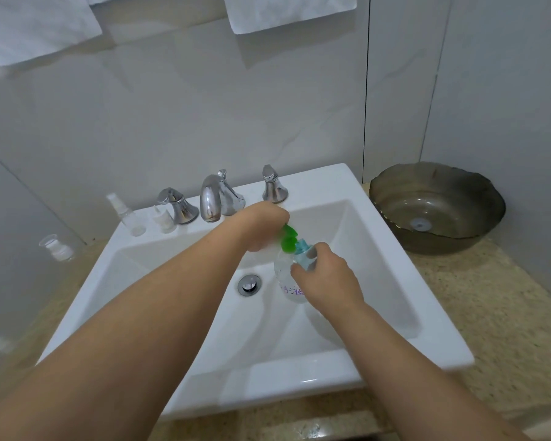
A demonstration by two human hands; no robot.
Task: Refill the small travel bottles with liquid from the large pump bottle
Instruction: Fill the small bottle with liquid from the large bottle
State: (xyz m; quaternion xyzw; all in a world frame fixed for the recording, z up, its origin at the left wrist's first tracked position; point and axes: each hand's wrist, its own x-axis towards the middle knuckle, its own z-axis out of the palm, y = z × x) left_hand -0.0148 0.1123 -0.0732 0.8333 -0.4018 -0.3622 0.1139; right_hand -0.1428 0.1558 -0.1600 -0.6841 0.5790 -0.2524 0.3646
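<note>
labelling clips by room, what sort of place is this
Most likely a bathroom, perhaps a hotel's: a white sink with a chrome faucet is set in a stone counter, and white towels hang on the tiled wall.

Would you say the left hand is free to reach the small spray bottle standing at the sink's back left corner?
Probably not yet. The left hand is gripping the green pump of the large bottle; it would have to let go first. The path to the spray bottle itself looks unobstructed.
</note>
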